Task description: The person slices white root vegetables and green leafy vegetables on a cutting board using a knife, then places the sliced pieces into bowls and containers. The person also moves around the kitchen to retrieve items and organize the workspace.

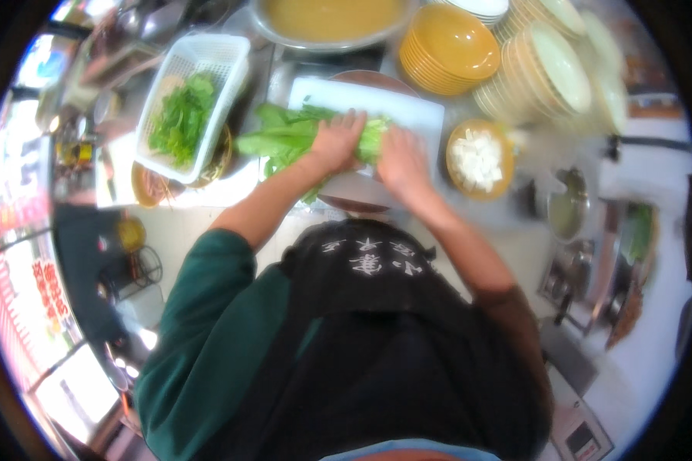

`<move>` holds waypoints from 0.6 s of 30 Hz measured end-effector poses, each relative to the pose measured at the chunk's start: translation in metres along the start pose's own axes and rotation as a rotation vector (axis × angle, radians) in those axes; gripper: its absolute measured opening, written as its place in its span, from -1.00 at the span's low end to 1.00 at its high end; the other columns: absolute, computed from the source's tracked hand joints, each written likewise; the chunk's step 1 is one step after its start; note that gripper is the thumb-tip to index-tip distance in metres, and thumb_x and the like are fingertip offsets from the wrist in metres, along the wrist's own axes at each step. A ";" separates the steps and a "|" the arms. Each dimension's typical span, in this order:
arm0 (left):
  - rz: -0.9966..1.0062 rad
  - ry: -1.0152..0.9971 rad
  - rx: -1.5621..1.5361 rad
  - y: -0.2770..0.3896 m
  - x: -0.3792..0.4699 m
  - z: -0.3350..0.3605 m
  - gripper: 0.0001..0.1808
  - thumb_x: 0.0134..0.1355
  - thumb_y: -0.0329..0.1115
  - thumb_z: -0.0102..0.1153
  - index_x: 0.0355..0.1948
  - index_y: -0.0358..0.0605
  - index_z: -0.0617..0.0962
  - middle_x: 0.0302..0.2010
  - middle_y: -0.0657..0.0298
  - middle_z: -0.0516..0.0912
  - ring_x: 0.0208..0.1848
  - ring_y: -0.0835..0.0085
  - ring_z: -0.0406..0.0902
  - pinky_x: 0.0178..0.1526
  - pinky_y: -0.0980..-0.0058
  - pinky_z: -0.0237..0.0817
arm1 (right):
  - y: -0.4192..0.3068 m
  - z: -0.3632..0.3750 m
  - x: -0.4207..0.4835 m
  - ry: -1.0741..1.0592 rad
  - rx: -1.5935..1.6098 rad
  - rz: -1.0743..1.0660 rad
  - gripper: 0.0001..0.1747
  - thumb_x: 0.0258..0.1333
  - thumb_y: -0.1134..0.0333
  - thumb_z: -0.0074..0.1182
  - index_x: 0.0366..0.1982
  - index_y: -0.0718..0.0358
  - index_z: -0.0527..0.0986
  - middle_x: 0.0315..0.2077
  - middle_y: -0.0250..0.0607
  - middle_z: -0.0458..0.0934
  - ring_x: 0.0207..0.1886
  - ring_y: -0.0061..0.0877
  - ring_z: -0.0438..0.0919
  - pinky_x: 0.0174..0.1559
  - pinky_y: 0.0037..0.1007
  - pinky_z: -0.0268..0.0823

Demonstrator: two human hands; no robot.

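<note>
A bunch of leafy green vegetables [282, 135] lies across a white cutting board [427, 115], leaves to the left and pale stalks to the right. My left hand [339, 143] presses down on the bunch and grips it near the stalks. At the stalk end is my right hand [402, 158], blurred, its fingers curled over the board. Whether it holds a knife or the stalks cannot be made out. Beneath the board, the rim of a round brown block [375, 78] shows.
To the left, a white plastic basket [230, 52] holds cut greens [184, 118] and overlaps bowls beneath. A yellow bowl [454, 173] of white cubes [477, 161] sits right. Behind are stacked yellow bowls [450, 46], stacked pale bowls [553, 69] and a metal basin [328, 45] of brownish liquid.
</note>
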State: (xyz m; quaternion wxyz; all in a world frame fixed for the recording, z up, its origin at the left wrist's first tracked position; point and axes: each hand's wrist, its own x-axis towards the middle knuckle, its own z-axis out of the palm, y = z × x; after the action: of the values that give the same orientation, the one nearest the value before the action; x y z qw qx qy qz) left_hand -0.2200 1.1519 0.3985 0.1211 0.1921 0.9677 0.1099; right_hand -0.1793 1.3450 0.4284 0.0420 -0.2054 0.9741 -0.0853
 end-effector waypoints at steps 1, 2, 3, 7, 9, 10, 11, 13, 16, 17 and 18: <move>-0.026 -0.041 0.031 0.000 0.002 0.000 0.29 -0.16 0.09 0.63 0.53 -0.05 0.17 0.39 -0.03 0.43 0.42 -0.02 0.37 0.37 -0.19 0.20 | 0.006 0.000 -0.019 -0.038 0.055 0.068 -0.67 0.16 0.34 0.08 -0.03 0.20 0.59 0.01 -0.07 0.56 0.17 -0.19 0.48 0.21 -0.06 0.24; -0.022 -0.064 0.016 0.000 0.005 -0.002 0.26 -0.15 0.08 0.62 0.52 -0.04 0.18 0.37 -0.02 0.45 0.40 -0.02 0.39 0.36 -0.18 0.21 | 0.005 0.008 -0.028 -0.139 0.059 0.115 -0.71 0.16 0.33 0.08 -0.07 0.19 0.60 -0.01 -0.07 0.56 0.14 -0.18 0.49 0.18 -0.05 0.26; -0.036 -0.114 0.018 0.001 0.007 -0.004 0.24 -0.14 0.06 0.62 0.51 -0.04 0.20 0.35 -0.02 0.46 0.39 -0.01 0.41 0.35 -0.18 0.22 | 0.003 0.017 -0.039 -0.166 0.069 0.126 -0.74 0.17 0.32 0.08 -0.11 0.18 0.60 -0.03 -0.07 0.57 0.12 -0.18 0.50 0.14 -0.05 0.27; -0.077 -0.187 0.043 0.009 0.011 -0.014 0.18 -0.13 0.04 0.61 0.47 -0.03 0.24 0.27 0.00 0.52 0.34 0.00 0.46 0.34 -0.15 0.25 | 0.000 0.059 -0.043 -0.148 0.063 0.154 -0.78 0.20 0.30 0.04 -0.18 0.17 0.61 -0.08 -0.08 0.58 0.07 -0.16 0.53 0.08 -0.04 0.31; -0.095 -0.191 0.034 0.011 0.011 -0.018 0.18 -0.12 0.04 0.61 0.47 -0.02 0.24 0.26 -0.01 0.52 0.33 0.01 0.47 0.33 -0.15 0.27 | 0.008 0.071 -0.043 -0.134 0.095 0.112 -0.82 0.18 0.36 0.05 -0.21 0.15 0.61 -0.10 -0.08 0.59 0.04 -0.12 0.54 0.04 -0.06 0.35; -0.113 -0.249 0.030 0.011 0.011 -0.020 0.18 -0.12 0.04 0.61 0.47 -0.02 0.24 0.26 -0.02 0.53 0.33 0.02 0.47 0.32 -0.15 0.28 | 0.013 0.075 -0.049 -0.136 0.092 0.129 -0.83 0.17 0.40 0.05 -0.23 0.14 0.61 -0.12 -0.09 0.59 0.03 -0.09 0.55 0.01 -0.06 0.37; -0.125 -0.214 0.016 0.011 0.010 -0.021 0.18 -0.11 0.05 0.60 0.48 -0.03 0.23 0.26 -0.02 0.53 0.32 0.02 0.47 0.31 -0.14 0.29 | 0.021 0.075 -0.060 -0.154 0.186 0.165 -0.84 0.14 0.44 0.06 -0.24 0.15 0.60 -0.13 -0.08 0.59 0.01 -0.08 0.55 -0.01 -0.07 0.38; -0.183 -0.205 -0.027 0.010 0.009 -0.020 0.17 -0.09 0.05 0.59 0.48 -0.04 0.22 0.25 -0.03 0.53 0.32 0.03 0.48 0.28 -0.14 0.32 | 0.039 0.069 -0.092 -0.097 0.329 0.201 -0.82 0.09 0.52 0.09 -0.27 0.15 0.59 -0.15 -0.05 0.59 -0.02 -0.04 0.56 -0.05 -0.08 0.40; -0.243 -0.110 0.050 0.009 0.003 -0.010 0.21 -0.09 0.09 0.58 0.49 -0.12 0.20 0.27 -0.06 0.50 0.31 0.02 0.48 0.25 -0.12 0.34 | 0.068 0.044 -0.158 -0.111 0.319 0.246 -0.84 0.07 0.50 0.20 -0.26 0.17 0.55 -0.21 0.00 0.59 -0.10 -0.03 0.58 -0.08 -0.10 0.42; -0.224 -0.070 0.049 0.009 0.002 -0.004 0.23 -0.09 0.10 0.58 0.50 -0.15 0.18 0.27 -0.08 0.50 0.31 0.01 0.47 0.25 -0.12 0.34 | 0.078 0.029 -0.179 -0.173 0.293 0.296 -0.84 0.11 0.47 0.20 -0.24 0.17 0.55 -0.20 0.01 0.59 -0.10 0.00 0.58 -0.05 -0.09 0.42; -0.221 -0.023 0.062 0.010 0.001 0.002 0.25 -0.09 0.11 0.58 0.50 -0.18 0.17 0.27 -0.09 0.49 0.31 0.00 0.47 0.25 -0.11 0.34 | 0.087 0.014 -0.190 -0.229 0.241 0.379 -0.85 0.14 0.43 0.20 -0.21 0.18 0.56 -0.19 0.02 0.60 -0.11 0.03 0.58 -0.03 -0.08 0.42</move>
State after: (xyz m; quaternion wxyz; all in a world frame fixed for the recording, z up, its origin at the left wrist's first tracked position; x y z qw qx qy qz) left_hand -0.2170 1.1617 0.3993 0.1377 0.0889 0.9844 0.0639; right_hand -0.0387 1.4984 0.4078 0.1914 -0.0208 0.9669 -0.1676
